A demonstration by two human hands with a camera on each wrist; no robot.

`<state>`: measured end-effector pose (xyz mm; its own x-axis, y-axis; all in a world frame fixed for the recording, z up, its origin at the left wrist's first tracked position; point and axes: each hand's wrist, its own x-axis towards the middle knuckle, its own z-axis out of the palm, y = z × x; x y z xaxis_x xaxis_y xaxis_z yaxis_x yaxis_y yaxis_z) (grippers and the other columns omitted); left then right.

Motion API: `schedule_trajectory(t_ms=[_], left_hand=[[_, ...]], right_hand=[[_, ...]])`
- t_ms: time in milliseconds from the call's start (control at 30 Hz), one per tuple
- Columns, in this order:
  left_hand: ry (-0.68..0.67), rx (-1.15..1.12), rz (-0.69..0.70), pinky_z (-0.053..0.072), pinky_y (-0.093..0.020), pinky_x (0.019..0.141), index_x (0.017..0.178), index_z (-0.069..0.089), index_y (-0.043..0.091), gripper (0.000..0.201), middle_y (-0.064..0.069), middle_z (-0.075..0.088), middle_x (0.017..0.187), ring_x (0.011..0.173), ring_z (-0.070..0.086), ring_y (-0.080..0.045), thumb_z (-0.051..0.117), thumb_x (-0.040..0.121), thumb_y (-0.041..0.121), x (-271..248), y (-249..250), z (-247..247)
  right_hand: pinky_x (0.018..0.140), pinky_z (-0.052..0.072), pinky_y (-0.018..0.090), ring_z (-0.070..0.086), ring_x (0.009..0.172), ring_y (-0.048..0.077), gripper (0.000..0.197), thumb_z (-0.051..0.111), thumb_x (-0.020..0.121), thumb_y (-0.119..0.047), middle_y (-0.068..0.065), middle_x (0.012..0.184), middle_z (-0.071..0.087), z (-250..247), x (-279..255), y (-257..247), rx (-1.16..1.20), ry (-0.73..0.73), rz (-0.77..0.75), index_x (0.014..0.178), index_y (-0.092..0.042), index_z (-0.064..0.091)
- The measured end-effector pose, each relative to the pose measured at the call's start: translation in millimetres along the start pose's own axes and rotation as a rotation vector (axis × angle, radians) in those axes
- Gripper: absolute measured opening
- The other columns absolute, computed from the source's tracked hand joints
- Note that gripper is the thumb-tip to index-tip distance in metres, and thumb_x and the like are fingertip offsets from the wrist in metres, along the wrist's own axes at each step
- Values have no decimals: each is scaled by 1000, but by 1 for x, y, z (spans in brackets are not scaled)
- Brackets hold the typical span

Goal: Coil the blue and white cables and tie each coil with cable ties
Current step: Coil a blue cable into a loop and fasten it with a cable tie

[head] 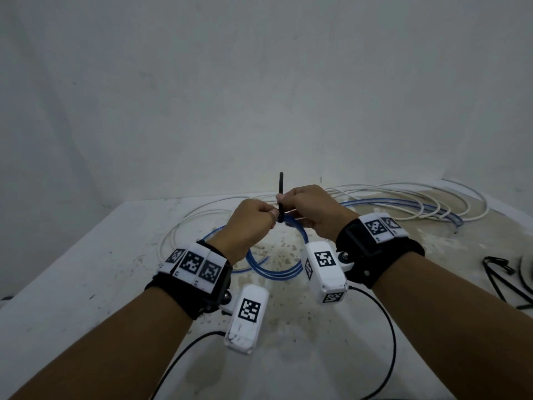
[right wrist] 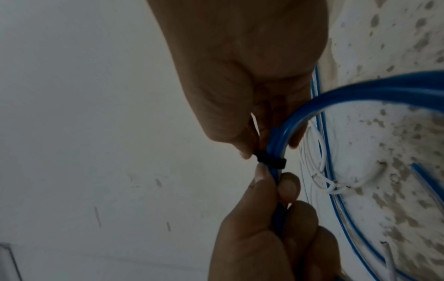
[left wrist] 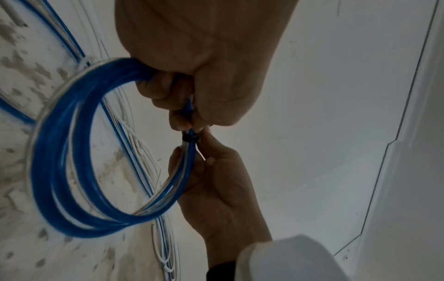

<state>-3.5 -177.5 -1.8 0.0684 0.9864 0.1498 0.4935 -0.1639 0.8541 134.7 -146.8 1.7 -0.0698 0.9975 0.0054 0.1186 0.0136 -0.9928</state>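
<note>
Over the stained white table (head: 86, 269) my left hand (head: 248, 223) clamps the blue coil (left wrist: 72, 152) while my right hand (head: 305, 209) pinches the black cable tie (right wrist: 343, 162) cinched between them, tail pointing straight up.

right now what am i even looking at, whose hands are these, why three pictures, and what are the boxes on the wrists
A person wears three cameras: one on the head, looking down, and one white box on each wrist, looking along that hand. The left hand grips a blue cable coil, lifted off the table. A black cable tie is wrapped around the coil; the right hand pinches it, its tail sticking up. A loose white cable and more blue cable lie behind. Spare black ties lie at right.
</note>
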Motion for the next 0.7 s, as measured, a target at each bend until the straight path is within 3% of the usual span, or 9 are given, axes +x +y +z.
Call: schedule_trajectory(t_ms=[133,300,367,500,700], left_hand=[[23,-21,-30,31,-23,51,95,69,-2,26,-3,58,73,55,42,-10,53,98,17,5,4,-1],[-17,-23,19,31,-16,46,95,68,8,19,0,58,70,47,42,-1,52,99,18,5,2,-3],[-57,-49,19,29,-13,42,95,68,9,18,-2,57,70,43,37,-3,52,99,17,5,-1,-3],[-118,-70,20,26,-19,42,96,69,1,24,-2,54,69,47,31,-8,51,100,16,4,-7,-5],[-123,32,53,29,-10,41,93,66,-3,26,-1,55,69,40,39,1,49,100,15,4,-13,-7]], right_hand=[[61,59,27,66,68,18,19,67,93,-18,15,84,70,-4,-2,1,-67,-5,-34,86,0,67],[58,56,26,67,74,18,29,65,94,-26,11,84,71,-5,-1,0,-30,-28,54,98,2,69],[56,55,25,68,75,18,28,64,95,-28,9,82,72,-4,-1,2,-28,-31,76,98,0,68],[54,55,26,67,67,20,22,64,95,-19,13,80,66,0,2,5,-10,5,0,78,-5,59],[74,57,48,61,70,30,26,70,88,-9,18,74,58,12,12,13,-49,144,-18,69,-3,54]])
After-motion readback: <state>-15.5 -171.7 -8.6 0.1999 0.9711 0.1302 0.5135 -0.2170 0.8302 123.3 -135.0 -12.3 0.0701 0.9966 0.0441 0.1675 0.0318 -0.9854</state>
